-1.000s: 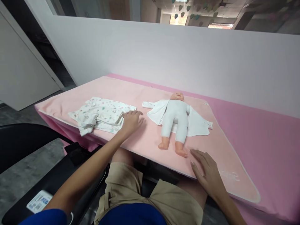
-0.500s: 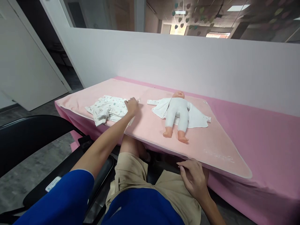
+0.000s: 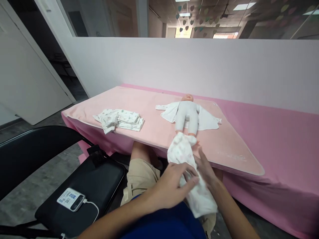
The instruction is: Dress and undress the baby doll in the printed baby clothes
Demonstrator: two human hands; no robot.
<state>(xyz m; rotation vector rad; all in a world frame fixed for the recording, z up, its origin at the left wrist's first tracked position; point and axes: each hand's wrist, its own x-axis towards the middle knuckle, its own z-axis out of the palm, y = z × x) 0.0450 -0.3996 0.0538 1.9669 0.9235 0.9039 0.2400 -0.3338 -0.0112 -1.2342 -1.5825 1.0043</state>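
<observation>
In front of me, over my lap and the table's near edge, is a white baby garment point(image 3: 183, 151) with a faint print, its folded shape slightly blurred. My left hand point(image 3: 178, 182) curls over its middle from the left, thumb and fingers bent around the cloth. From the right, my right hand point(image 3: 206, 171) grips its side, thumb up, other fingers partly hidden by fabric. Just beyond lies a baby doll point(image 3: 188, 111) on its back, its feet mostly covered by the garment. Under the doll a white baby shirt point(image 3: 208, 120) is spread open, sleeves out to both sides.
Folded printed baby clothes point(image 3: 119, 119) lie at left on the pink mat point(image 3: 149, 99). The mat covers part of a pink-draped table point(image 3: 286, 139) against a white wall. A black chair point(image 3: 104, 182) at my left holds a white device with a cable point(image 3: 72, 199).
My left hand has moved from the folded clothes to my lap, now with a garment from there. My right hand has come up to it. The doll lies as before.
</observation>
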